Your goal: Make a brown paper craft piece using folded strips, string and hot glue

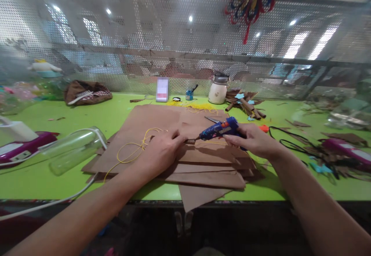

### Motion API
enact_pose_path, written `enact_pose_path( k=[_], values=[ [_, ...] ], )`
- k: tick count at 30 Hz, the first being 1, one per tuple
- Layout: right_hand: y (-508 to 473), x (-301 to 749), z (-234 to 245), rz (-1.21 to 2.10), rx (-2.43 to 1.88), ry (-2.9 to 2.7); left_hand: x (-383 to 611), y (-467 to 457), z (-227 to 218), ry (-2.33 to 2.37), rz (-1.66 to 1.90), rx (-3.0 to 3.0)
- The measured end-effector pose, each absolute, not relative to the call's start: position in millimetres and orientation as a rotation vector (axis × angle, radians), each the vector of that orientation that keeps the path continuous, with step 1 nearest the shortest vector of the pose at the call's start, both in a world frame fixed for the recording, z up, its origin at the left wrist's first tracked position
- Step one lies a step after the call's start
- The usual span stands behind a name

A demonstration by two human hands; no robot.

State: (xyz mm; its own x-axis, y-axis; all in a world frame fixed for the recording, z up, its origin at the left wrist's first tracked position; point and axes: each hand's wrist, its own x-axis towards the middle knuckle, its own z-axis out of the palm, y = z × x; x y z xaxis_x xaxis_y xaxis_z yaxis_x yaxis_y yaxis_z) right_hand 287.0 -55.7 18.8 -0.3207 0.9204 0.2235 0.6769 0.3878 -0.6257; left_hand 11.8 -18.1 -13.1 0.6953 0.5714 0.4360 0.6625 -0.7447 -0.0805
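Note:
My right hand point(252, 139) grips a blue glue gun point(219, 129), its nozzle pointing left at a small brown piece point(190, 141). My left hand point(162, 150) is closed in a pinch on that small piece, resting on a stack of brown paper sheets point(203, 171). A loop of yellow string point(136, 148) lies on the paper just left of my left hand. Scissors point(213, 119) lie on the paper behind the glue gun.
On the green table point(43, 178) a clear plastic bottle point(75, 150) lies at the left beside a white cable point(58, 202). Brown paper rolls point(246, 103), a white jar point(218, 90) and a small blue pot point(189, 94) stand at the back. Black cord point(292, 142) lies right.

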Motion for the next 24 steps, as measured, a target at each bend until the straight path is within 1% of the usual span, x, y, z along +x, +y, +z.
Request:
enact_pose_path(
  k=[4, 19, 24],
  values=[
    [-56.1, 283.4, 17.4, 0.621, -1.340, -2.076, 11.9, -17.2, -14.3, -0.958, -0.607, -2.681],
    [-55.0, 283.9, 15.2, 0.616, -1.320, -2.075, 12.7, -16.2, -15.5, -0.953, -0.671, -2.684],
    [-53.9, 284.2, 14.8, 0.619, -1.312, -2.074, 12.9, -16.8, -13.7, -0.965, -0.635, -2.663]
  ],
)
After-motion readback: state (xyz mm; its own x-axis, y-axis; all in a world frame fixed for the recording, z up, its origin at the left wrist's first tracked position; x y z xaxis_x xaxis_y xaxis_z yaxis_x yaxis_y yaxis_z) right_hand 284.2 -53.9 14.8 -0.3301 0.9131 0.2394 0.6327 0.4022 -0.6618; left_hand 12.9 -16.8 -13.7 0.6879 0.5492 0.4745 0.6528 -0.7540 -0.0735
